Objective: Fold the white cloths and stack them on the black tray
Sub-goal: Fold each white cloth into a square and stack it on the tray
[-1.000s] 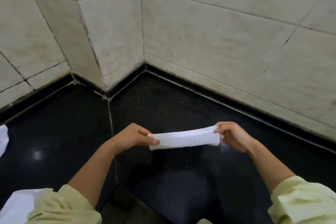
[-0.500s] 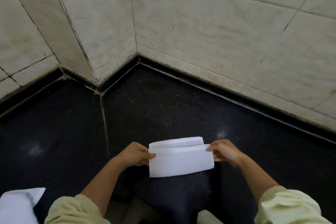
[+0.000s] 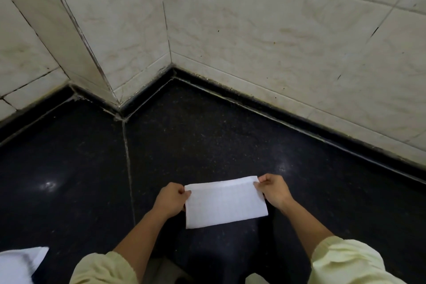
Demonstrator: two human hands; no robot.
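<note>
1. We've got the folded cloth (image 3: 224,203) low in the middle, over the dark surface (image 3: 207,140) in front of the tiled wall (image 3: 253,41).
2. Left grip (image 3: 171,199) is pinching its top-left corner, fingers curled on the edge.
3. Right grip (image 3: 273,191) is pinching the top-right corner the same way.
4. The top edge looks doubled over in a thin strip.
5. Another white cloth (image 3: 18,263) is at the bottom-left, well apart and blurry.
</note>
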